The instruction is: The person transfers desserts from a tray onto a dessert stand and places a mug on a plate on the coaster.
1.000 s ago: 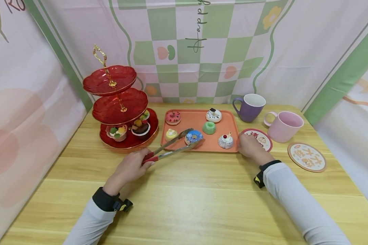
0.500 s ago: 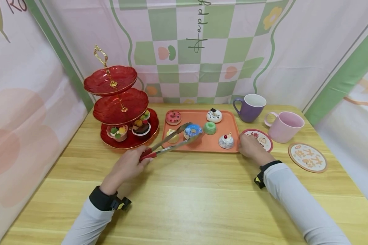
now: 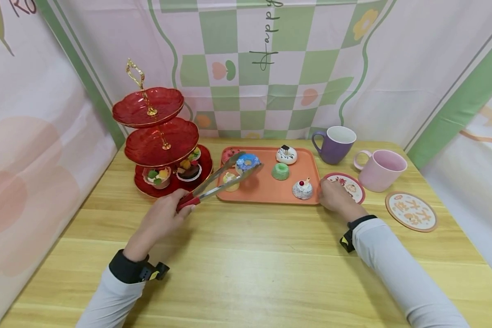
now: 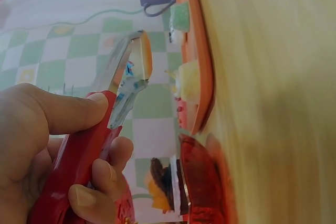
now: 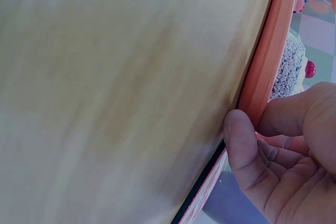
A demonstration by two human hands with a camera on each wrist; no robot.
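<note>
My left hand [image 3: 160, 221] grips the red handles of metal tongs [image 3: 190, 200], thumb on one side in the left wrist view. Between the tong tips is a blue-iced donut [image 3: 242, 164], raised above the orange tray [image 3: 266, 195]; its pale underside shows in the left wrist view. My right hand [image 3: 337, 197] holds the tray's near right corner, and in the right wrist view thumb and finger pinch its rim [image 5: 268, 56]. On the tray sit a pink donut [image 3: 228, 153], partly hidden, a yellow cake [image 3: 231, 183], a white donut [image 3: 286, 157], a green cake [image 3: 280, 171] and a cherry-topped cake [image 3: 302, 190].
A red three-tier stand [image 3: 161, 142] stands left of the tray, with several cupcakes on its bottom tier. At the right are a purple mug [image 3: 335, 148], a pink mug [image 3: 379, 171] and two round coasters, one pink-rimmed [image 3: 350, 187] and one tan-rimmed [image 3: 411, 211].
The tongs have lifted the blue donut off the tray and carried it up and left. My left hand has moved left with them. My right hand stays at the tray's corner.
</note>
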